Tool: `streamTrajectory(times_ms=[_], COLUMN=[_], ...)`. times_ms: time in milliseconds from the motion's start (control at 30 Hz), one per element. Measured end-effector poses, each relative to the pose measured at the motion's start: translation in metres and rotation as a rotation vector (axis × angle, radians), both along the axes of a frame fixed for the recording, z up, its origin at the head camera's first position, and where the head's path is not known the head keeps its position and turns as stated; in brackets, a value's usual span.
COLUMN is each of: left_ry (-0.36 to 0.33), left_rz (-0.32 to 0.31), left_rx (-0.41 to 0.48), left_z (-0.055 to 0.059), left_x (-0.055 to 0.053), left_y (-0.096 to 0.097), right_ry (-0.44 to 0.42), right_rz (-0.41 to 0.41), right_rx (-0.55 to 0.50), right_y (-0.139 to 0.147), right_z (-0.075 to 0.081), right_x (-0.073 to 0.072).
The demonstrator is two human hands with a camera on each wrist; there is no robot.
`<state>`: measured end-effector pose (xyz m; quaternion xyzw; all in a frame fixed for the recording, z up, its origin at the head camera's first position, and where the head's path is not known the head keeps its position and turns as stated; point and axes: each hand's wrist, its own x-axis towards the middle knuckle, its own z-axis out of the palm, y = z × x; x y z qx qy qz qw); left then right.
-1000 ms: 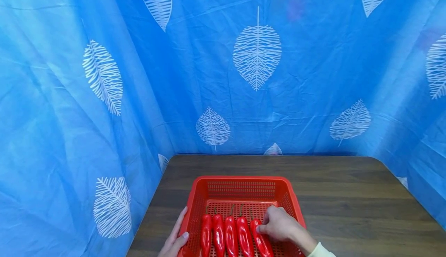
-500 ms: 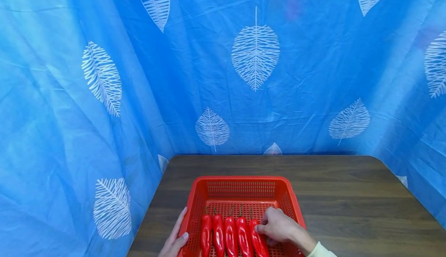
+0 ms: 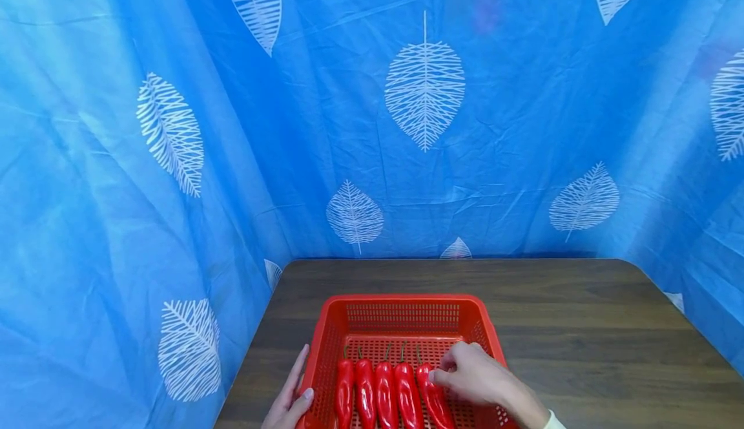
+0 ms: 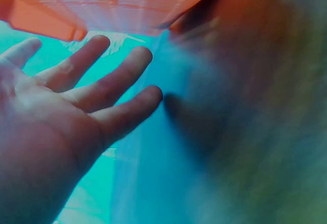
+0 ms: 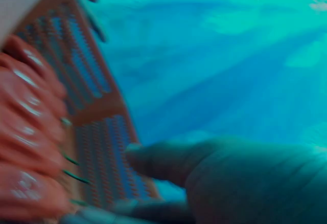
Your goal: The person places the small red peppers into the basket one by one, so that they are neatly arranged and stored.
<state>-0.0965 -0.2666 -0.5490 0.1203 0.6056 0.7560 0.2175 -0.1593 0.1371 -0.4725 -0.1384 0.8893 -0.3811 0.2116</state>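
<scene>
Several glossy red chili peppers (image 3: pixel 386 393) with thin green stems lie side by side in a red plastic basket (image 3: pixel 407 298), stems pointing to the far side. My right hand (image 3: pixel 473 377) hovers at the rightmost pepper (image 3: pixel 432 400), its thumb tip overlapping that pepper's edge. The right wrist view has thumb and fingers apart with no pepper between them; whether they touch the pepper I cannot tell. At the basket's left side is my left hand (image 3: pixel 289 398), thumb by the rim and fingers along the outer wall. Those fingers look straight in the left wrist view.
The basket stands on a dark wood-grain table (image 3: pixel 569 325), close to its near edge. Blue curtains (image 3: pixel 500 125) with white leaf prints hang behind the table and along both sides.
The rightmost pepper has shifted slightly left and now lies closer to the row. My right hand has loosened from it and drawn a little to the right. My left hand stays by the rim.
</scene>
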Motion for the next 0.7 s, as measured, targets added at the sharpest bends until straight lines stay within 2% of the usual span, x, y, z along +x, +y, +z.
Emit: streamTrajectory(times_ms=[67,133,233,333,400,533,633,700], left_ry=[0.034,0.070,0.130,0.212,0.289,0.478,0.604,0.661], left_rz=[0.024,0.102,0.302,0.487,0.578,0.718,0.791,0.812], left_rx=[-0.043,-0.129,-0.324,-0.532,-0.662,-0.829,-0.858,-0.877], left_z=[0.004,0.010,0.023,0.039,0.050,0.071,0.085,0.094], left_x=[0.000,0.001,0.003,0.003,0.002,-0.004,-0.008,-0.011], left_y=[-0.003,-0.003,0.000,0.004,0.004,-0.001,-0.006,-0.009], right_ry=[0.024,0.074,0.152,0.248,0.347,0.654,0.844,0.934], right_rz=[0.016,0.025,-0.012,-0.111,-0.190,-0.356,-0.471,-0.511], right_rx=[-0.064,-0.122,-0.169,-0.177,-0.157,-0.085,-0.061,-0.057], right_y=[0.009,0.022,0.043,0.064,0.076,0.102,0.117,0.125], right_z=[0.009,0.017,0.027,0.033,0.036,0.039,0.040,0.040], right_x=[-0.001,-0.002,-0.003,-0.003,-0.002,-0.001,-0.002,-0.004])
